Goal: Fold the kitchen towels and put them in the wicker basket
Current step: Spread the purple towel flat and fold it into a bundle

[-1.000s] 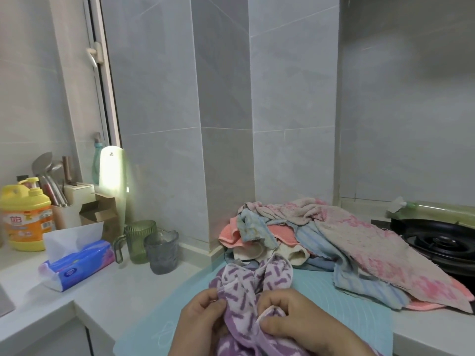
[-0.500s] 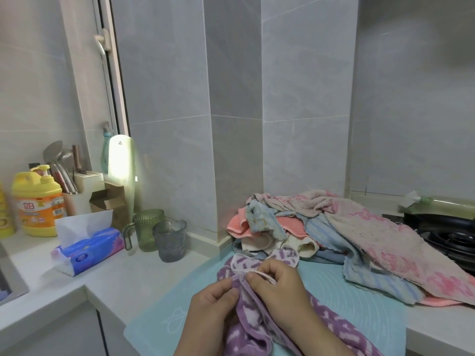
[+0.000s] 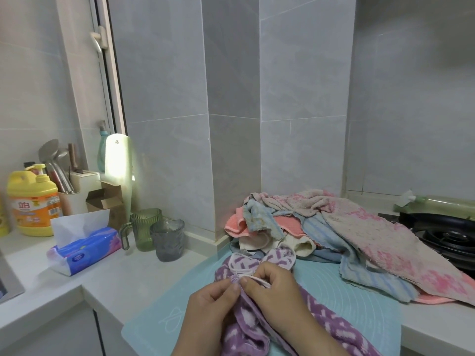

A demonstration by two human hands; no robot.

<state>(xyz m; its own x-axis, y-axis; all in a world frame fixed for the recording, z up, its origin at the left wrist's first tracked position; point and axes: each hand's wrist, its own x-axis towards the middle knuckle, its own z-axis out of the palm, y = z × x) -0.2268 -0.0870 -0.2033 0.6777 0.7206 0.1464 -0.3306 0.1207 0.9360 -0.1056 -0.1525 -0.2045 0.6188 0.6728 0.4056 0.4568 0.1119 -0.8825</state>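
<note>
A purple towel (image 3: 331, 327) with pale dashes lies bunched on a light blue mat (image 3: 370, 301) at the bottom centre. My left hand (image 3: 213, 304) and my right hand (image 3: 275, 291) both pinch its edge, thumbs close together, near a white hanging loop. Behind them a pile of towels (image 3: 347, 227) in pink, blue, coral and cream sits against the wall corner. No wicker basket is in view.
Two glass mugs (image 3: 159, 232) and a tissue pack (image 3: 84, 250) stand on the white counter at left. Further left are a yellow detergent bottle (image 3: 33, 201), a utensil holder (image 3: 74, 191) and a small carton (image 3: 108, 199). A gas stove (image 3: 447, 235) is at right.
The view has tilted and shifted slightly. My hands have moved up along the purple towel's edge, and my right hand now pinches near the white loop.
</note>
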